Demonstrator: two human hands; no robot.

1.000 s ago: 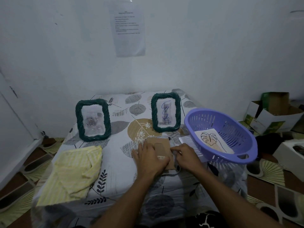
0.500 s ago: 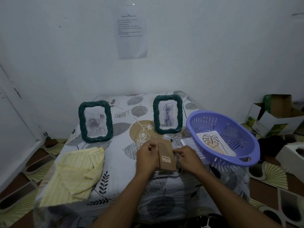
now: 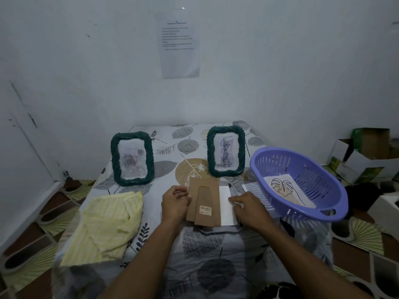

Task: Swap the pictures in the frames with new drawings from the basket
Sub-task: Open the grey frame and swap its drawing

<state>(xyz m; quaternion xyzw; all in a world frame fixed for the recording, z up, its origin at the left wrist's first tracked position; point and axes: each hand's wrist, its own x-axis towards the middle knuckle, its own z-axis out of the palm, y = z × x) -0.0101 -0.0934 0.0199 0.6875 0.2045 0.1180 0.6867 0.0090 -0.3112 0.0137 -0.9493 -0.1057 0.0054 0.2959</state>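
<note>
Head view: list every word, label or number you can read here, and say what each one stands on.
Nothing here is legible.
Sheet on the wall: printed lines, too small and blurred to read.
Sticker on the brown backing board: print too blurred to read.
Green-and-white boxes at right: no readable brand or text.
Drawing in the basket: a leaf outline, no words.

You have two green frames standing upright: one on the left (image 3: 132,158), one on the right (image 3: 226,151). One purple basket (image 3: 280,157) holds one leaf drawing (image 3: 285,188). One brown backing board (image 3: 204,201), one white sheet (image 3: 227,207) beside it, one yellow cloth (image 3: 103,227), one notice on the wall (image 3: 180,47). Cardboard boxes (image 3: 367,156) at the far right look like two, perhaps more
</note>
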